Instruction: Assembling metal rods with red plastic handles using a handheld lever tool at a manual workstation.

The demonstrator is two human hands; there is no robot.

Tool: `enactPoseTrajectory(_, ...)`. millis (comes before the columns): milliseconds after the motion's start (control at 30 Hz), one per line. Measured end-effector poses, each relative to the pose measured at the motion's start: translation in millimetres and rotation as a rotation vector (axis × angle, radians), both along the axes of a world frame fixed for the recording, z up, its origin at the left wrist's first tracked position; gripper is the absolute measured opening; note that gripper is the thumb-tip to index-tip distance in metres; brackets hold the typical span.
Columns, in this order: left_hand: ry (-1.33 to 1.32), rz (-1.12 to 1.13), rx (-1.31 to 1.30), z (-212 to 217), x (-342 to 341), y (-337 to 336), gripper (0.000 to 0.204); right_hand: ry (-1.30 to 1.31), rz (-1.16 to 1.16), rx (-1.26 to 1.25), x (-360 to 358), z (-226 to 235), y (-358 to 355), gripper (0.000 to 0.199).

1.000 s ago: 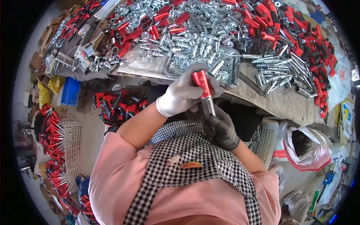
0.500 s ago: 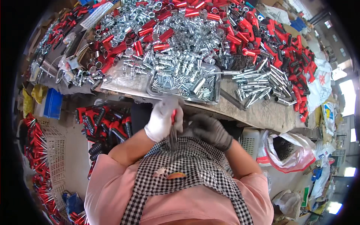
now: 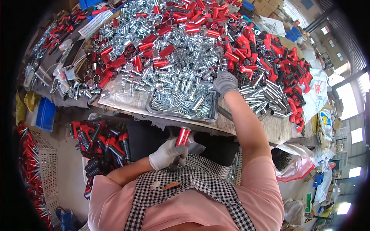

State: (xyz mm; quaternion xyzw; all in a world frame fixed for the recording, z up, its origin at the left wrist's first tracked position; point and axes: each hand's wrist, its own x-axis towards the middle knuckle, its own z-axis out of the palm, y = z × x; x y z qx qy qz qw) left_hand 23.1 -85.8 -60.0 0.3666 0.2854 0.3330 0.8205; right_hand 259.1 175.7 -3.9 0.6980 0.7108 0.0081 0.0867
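Observation:
My left hand, in a white glove, grips a red tube with a dark end, held upright close to my chest below the table edge. My right hand, in a grey glove, reaches out over the table to the far right corner of a shallow metal tray full of silver metal parts. Its fingers rest among the shiny pieces there; whether they hold one is hidden. Heaps of red tubes and silver sleeves cover the table beyond the tray.
A bin of red-and-black handles stands on the floor at my left. White mesh baskets and a blue crate lie further left. Plastic bags hang at my right. Long silver rods lie right of the tray.
My right hand left the red tube at my chest and stretched out to the tray's far right corner. My left hand kept the tube and stayed low near my apron.

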Motion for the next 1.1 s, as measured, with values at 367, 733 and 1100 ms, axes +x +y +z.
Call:
enactPoseTrajectory(367,0.4,0.094,0.169,49,-8,31,0.012,0.731,0.234,0.719,52,-5,-36,0.026)
enactPoseTrajectory(733,0.91,0.024,1.02,53,7,43,0.014,0.986,0.92,-0.02,9,34,-188,0.035)
enactPoseTrajectory(1100,0.915,0.152,0.997,66,37,73,0.029,1.667,0.546,-0.537,84,34,-120,0.091)
